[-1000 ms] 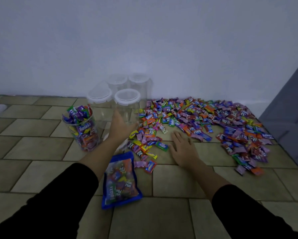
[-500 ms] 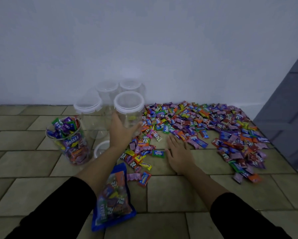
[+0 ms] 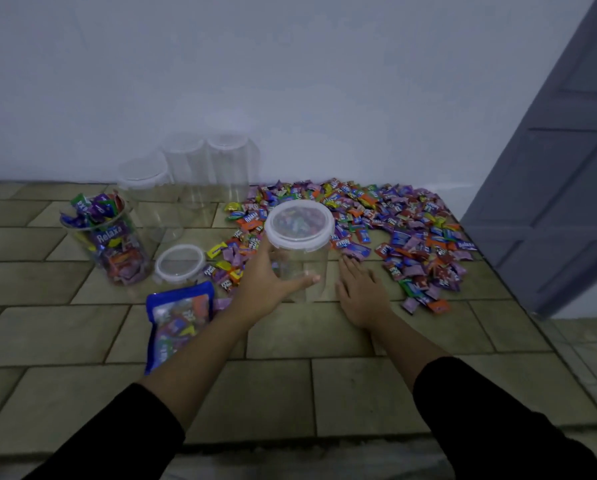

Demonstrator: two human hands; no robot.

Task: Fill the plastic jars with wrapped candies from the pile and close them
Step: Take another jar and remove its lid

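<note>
My left hand (image 3: 267, 284) grips a clear, empty plastic jar (image 3: 302, 252) with a white lid, standing in front of me on the tiled floor. My right hand (image 3: 361, 292) rests flat on the tiles just right of that jar, fingers straight. A wide pile of wrapped candies (image 3: 387, 230) spreads behind and to the right. At the left stands an open jar full of candies (image 3: 108, 242). Its loose white lid (image 3: 179, 263) lies on the floor beside it. Three more empty lidded jars (image 3: 186, 183) stand near the wall.
A blue bag of candies (image 3: 176, 318) lies on the floor under my left forearm. A white wall runs along the back, and a grey door (image 3: 553, 188) stands at the right. Brown tiles stretch in front of my arms.
My left hand has carried the lidded empty jar from the group near the wall to a spot in front of me, beside my right hand. The right hand has stayed flat on the floor.
</note>
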